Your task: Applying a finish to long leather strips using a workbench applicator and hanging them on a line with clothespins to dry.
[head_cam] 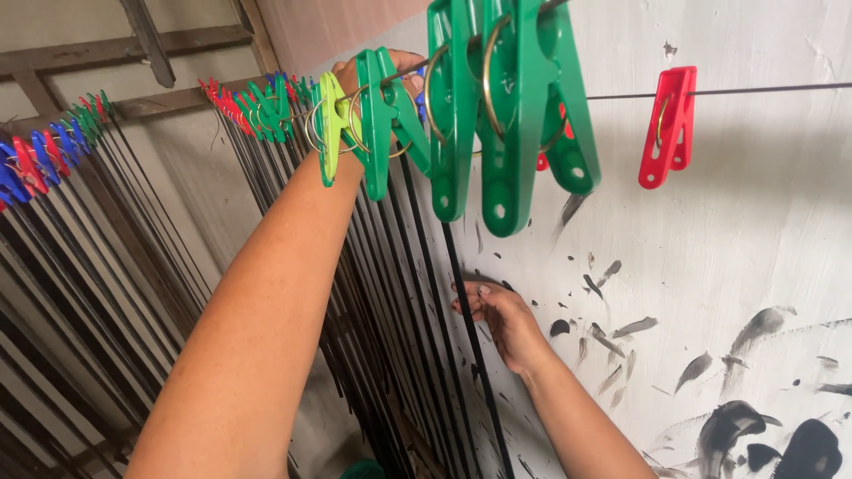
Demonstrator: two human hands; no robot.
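Glossy plastic clothes pegs with metal spring rings on thin wire; matt, paint-smeared wall; black glossy rods.

taut wire line, green pegs and red peg clipped on, black strips hanging

One head view looks forward and slightly up along the line, very near the green pegs, the wall close on the right.
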